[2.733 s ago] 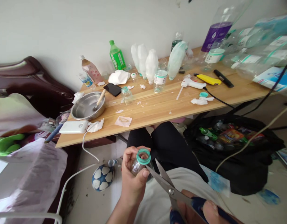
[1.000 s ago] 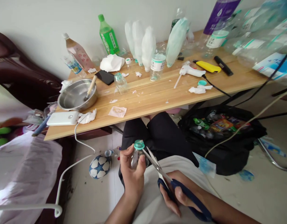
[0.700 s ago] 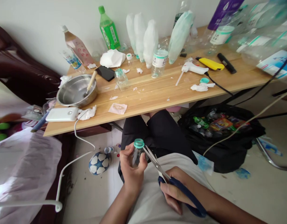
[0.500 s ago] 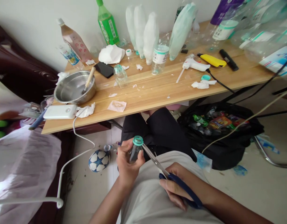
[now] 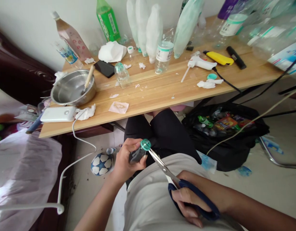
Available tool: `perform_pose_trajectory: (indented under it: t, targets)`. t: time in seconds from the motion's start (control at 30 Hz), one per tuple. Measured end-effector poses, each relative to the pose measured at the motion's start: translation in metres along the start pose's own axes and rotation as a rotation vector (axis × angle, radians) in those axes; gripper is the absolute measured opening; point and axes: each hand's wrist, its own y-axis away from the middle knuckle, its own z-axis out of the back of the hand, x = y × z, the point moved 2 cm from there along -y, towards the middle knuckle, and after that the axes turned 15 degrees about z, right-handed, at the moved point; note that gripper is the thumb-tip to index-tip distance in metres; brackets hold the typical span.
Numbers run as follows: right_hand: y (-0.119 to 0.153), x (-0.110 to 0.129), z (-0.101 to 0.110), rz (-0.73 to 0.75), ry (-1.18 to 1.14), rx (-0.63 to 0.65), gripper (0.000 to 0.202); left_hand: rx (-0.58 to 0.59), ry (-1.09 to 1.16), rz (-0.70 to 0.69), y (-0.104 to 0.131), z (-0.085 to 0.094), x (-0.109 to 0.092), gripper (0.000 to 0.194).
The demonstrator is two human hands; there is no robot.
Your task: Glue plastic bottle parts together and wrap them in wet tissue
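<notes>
My left hand (image 5: 128,158) is closed around a clear plastic bottle piece (image 5: 137,155) with a teal ring at its neck, held tilted to the right above my lap. My right hand (image 5: 188,199) grips scissors (image 5: 164,169) by their dark blue handles. The blade tips are at the teal ring's lower right edge; I cannot tell whether they touch it. Between the blades only a narrow gap shows. Over on the table (image 5: 148,96) stands another cut clear bottle piece (image 5: 122,75).
The table holds a metal bowl (image 5: 73,88) with a wooden-handled tool, a glue gun (image 5: 198,63), a yellow cutter (image 5: 219,58), a phone (image 5: 104,68) and several bottles. A black bag of rubbish (image 5: 225,147) and a football (image 5: 102,164) are on the floor. A white cable (image 5: 66,171) hangs at left.
The bottle piece has tipped further to the right in my left hand, its ring turned more towards me. My right hand and the scissors have shifted slightly right and down. The view has moved a little.
</notes>
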Motion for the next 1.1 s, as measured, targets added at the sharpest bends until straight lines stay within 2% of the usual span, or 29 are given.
perform_pose_trajectory:
  t: [0.2,0.37,0.53,0.67,0.87,1.0,1.1]
  targets:
    - [0.000,0.012,-0.006,-0.019,0.065,-0.047,0.045,0.007,0.006,0.027,-0.007,0.000,-0.003,0.048]
    - [0.000,0.014,-0.007,-0.026,0.103,-0.047,0.049,0.036,0.030,-0.018,-0.010,0.004,-0.006,0.049]
    - [0.003,0.011,0.000,-0.026,0.112,-0.048,0.051,0.082,0.069,0.007,-0.012,0.009,-0.005,0.046]
    - [0.004,0.004,0.002,0.031,0.091,-0.021,0.055,0.125,0.055,-0.049,-0.012,0.009,-0.003,0.050]
    - [0.003,0.001,0.002,0.054,0.127,-0.022,0.058,0.143,-0.013,-0.067,-0.011,0.012,-0.003,0.043]
    - [0.002,0.004,0.003,0.029,0.117,-0.040,0.058,0.139,0.005,0.015,-0.007,0.011,-0.002,0.043]
    - [0.002,0.008,0.000,0.083,0.153,-0.020,0.064,0.161,0.083,0.096,-0.002,0.007,0.001,0.043]
